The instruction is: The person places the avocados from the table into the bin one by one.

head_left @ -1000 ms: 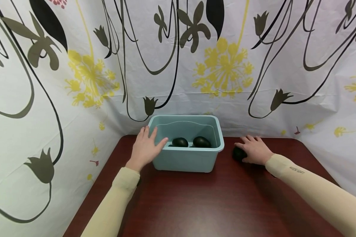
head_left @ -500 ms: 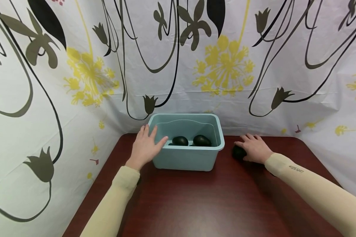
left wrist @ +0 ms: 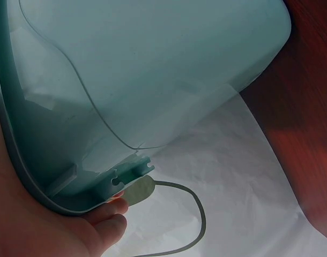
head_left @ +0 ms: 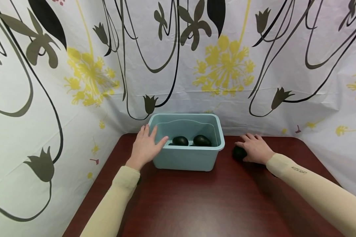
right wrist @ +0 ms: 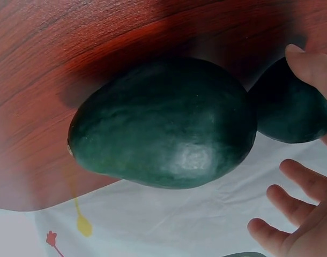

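In the head view a light blue plastic bin (head_left: 184, 159) stands on the table, with dark green avocados (head_left: 180, 141) inside. My left hand (head_left: 144, 149) rests at its left front corner, fingers spread and straight. The left wrist view has the bin's wall (left wrist: 169, 69) close up, with fingertips (left wrist: 118, 206) just outside the rim. To the right of the bin, my right hand (head_left: 256, 150) holds an avocado (head_left: 239, 153) between thumb and fingers, on the table. Another avocado (right wrist: 163, 126) lies under that wrist, touching the held avocado (right wrist: 292, 104); the head view mostly hides it.
The reddish-brown table (head_left: 207, 200) ends just behind the bin. A white cloth (head_left: 178, 82) with yellow, grey and black flower prints hangs along its back and sides.
The head view has tipped very slightly, shifting the scene up a little. Both hands keep their places, and neither the bin nor the avocados have visibly moved.
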